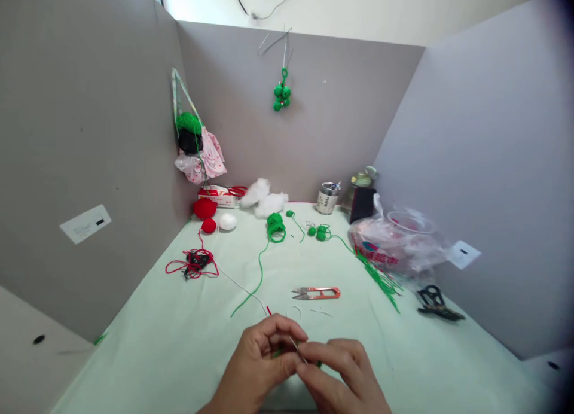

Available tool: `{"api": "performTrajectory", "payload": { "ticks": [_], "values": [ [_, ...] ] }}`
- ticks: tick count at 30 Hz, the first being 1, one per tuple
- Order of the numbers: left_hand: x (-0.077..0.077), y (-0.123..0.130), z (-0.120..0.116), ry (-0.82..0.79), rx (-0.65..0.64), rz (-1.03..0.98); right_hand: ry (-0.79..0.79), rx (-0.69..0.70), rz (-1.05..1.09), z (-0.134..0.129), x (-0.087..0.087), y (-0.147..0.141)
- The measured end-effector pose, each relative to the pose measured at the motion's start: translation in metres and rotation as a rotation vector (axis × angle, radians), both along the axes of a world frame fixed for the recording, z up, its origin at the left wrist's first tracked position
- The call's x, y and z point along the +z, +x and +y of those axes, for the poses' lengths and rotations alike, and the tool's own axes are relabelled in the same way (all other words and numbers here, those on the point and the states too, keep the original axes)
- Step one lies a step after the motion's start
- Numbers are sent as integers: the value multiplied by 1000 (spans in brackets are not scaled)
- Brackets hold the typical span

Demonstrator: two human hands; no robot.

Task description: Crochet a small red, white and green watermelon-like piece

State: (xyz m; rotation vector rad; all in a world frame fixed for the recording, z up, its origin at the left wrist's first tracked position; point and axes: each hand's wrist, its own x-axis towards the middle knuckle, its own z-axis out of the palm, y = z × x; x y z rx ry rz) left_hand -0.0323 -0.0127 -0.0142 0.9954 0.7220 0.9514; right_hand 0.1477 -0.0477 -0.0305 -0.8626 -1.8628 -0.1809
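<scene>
My left hand (264,357) curls around a small green yarn piece, mostly hidden by the fingers. My right hand (343,372) pinches a thin metal needle (298,348) between thumb and fingertips, its length crossing the gap between both hands. Whether the needle passes through the yarn cannot be made out. Just beyond the hands lie a short red strand (269,310), a long white yarn end (242,286) and small white thread scraps (323,312). Orange-handled thread snips (317,293) rest a little farther out on the cloth.
Green yarn (276,225), red yarn balls (205,209), a white ball (228,221) and stuffing (264,198) sit toward the back. To the right are green strands (379,276), a plastic bag (394,240) and black scissors (437,305). Grey panels (305,127) enclose the table.
</scene>
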Motion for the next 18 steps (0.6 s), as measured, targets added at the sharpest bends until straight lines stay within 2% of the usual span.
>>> {"api": "performTrajectory", "payload": {
  "ticks": [5,10,14,18],
  "values": [
    [2,0,-3,0,85,-22,50,18,-115,-3,6,8],
    [11,5,-6,23,133,-58,59,-54,-131,-9,10,2],
    [12,5,-11,154,295,79,112,-136,-127,-10,5,-10],
    [-2,1,-21,385,428,256,112,-92,-92,-13,1,-17]
  ]
}}
